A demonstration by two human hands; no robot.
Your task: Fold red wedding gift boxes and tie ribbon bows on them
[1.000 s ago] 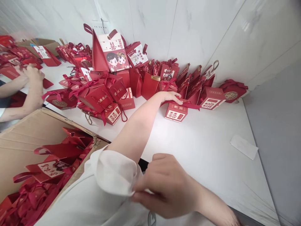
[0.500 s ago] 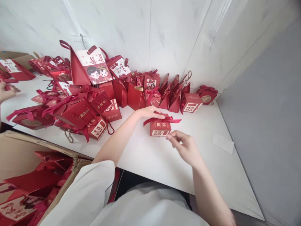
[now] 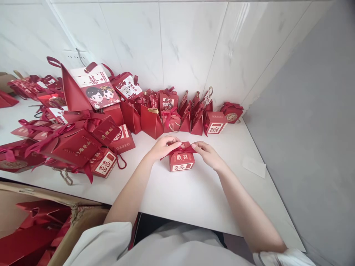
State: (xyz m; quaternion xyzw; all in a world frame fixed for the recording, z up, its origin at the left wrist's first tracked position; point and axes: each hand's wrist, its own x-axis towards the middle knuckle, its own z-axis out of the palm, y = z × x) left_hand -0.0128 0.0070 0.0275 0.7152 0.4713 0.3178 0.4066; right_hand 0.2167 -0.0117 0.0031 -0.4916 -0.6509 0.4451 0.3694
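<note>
A small red gift box (image 3: 181, 159) with gold lettering and a white-and-red label stands upright on the white table (image 3: 172, 199) in front of me. Across its top runs a dark red ribbon (image 3: 185, 149), tied at the middle. My left hand (image 3: 165, 147) pinches the ribbon at the left side, its fingertips over the box top. On the other side, my right hand (image 3: 206, 153) grips the ribbon's right part between thumb and fingers. The fingers partly cover the ribbon's ends.
Several red gift boxes and bags (image 3: 91, 133) are heaped to the left. A row of triangular red bags (image 3: 191, 116) lines the wall, with a ribboned box (image 3: 231, 112) at its right end. A white card (image 3: 254, 167) lies to the right. An open carton (image 3: 88, 218) holds red bags at lower left.
My right hand has moved up from the box's lower right corner to the ribbon. My left hand has shifted to the ribbon's left part. The view has turned; the other person's hand is out of sight.
</note>
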